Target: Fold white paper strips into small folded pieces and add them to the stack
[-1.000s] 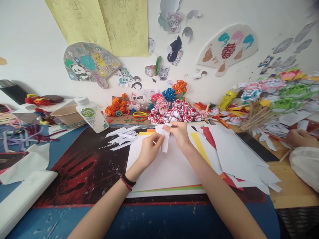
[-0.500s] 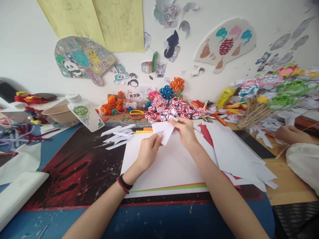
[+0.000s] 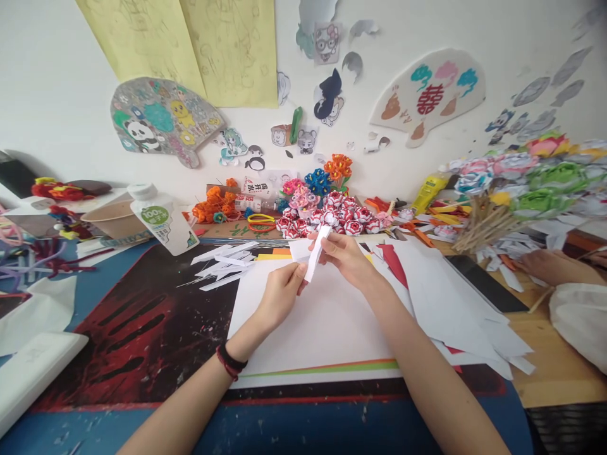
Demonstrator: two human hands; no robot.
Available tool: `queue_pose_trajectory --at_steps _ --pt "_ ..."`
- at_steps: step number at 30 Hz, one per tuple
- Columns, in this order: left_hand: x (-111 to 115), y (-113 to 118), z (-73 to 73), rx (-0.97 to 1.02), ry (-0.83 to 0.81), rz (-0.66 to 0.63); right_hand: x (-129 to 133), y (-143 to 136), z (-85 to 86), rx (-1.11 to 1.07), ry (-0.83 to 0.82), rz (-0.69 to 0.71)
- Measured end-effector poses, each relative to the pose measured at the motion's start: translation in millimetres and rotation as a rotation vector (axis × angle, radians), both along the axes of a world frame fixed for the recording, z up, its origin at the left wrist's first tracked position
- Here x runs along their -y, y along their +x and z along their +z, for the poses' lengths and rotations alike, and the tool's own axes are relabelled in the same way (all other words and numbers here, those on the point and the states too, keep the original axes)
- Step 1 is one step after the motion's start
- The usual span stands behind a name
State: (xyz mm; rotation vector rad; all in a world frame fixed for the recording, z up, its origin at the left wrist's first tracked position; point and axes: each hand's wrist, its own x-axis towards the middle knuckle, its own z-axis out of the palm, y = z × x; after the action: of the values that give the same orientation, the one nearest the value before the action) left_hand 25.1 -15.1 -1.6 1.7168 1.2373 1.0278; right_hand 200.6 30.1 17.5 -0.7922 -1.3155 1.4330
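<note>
A small white paper (image 3: pixel 315 254), folded into a narrow strip with a wider flap to its left, is held above a stack of large white sheets (image 3: pixel 313 322). My left hand (image 3: pixel 279 292) pinches its lower end between thumb and fingers. Closed on the upper right part is my right hand (image 3: pixel 345 258). Cut white strips (image 3: pixel 226 262) lie in a loose pile left of the sheets. Orange and green edges show beneath the stack.
Red-and-white paper flowers (image 3: pixel 332 215) lie behind the sheets. A white bottle (image 3: pixel 164 221) stands back left. At right are more white papers (image 3: pixel 450 297), a dark flat object (image 3: pixel 488 284), flowers on sticks (image 3: pixel 488 221) and another person's hand (image 3: pixel 559 268). A white case (image 3: pixel 40 373) lies left.
The small paper, flatter before, is now folded narrower between my hands. The view has shifted slightly. At right, the other person's hand has moved a little to the left.
</note>
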Motion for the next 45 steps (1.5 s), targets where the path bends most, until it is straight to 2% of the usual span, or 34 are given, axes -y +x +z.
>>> queue_pose_trajectory --at_steps 4,10,16,19,28,40,45 --pt "1.4 -1.4 5.8 -0.028 0.002 -0.005 -0.1 -2.2 -1.5 -0.028 0.009 -0.037" --pt "0.7 -0.9 5.0 0.005 -0.013 -0.024 1.0 -6.4 -1.7 -0.077 -0.014 -0.045" --pt "-3.9 -7.0 6.3 -0.106 0.086 0.060 -0.1 -2.6 -1.1 -0.084 -0.026 -0.115" --pt "-6.4 -10.4 6.3 -0.144 0.148 0.119 3.0 -6.1 -0.9 0.001 0.012 -0.078" --pt "-10.8 -13.8 3.4 -0.144 0.223 0.102 11.9 -20.5 -2.9 0.128 0.085 0.037" --pt "-12.7 -21.1 7.1 -0.226 0.277 0.271 12.5 -16.4 -4.6 0.272 0.079 0.151" --pt "-10.0 -21.1 7.4 -0.271 0.326 0.351 11.6 -20.0 -8.9 0.294 0.123 0.148"
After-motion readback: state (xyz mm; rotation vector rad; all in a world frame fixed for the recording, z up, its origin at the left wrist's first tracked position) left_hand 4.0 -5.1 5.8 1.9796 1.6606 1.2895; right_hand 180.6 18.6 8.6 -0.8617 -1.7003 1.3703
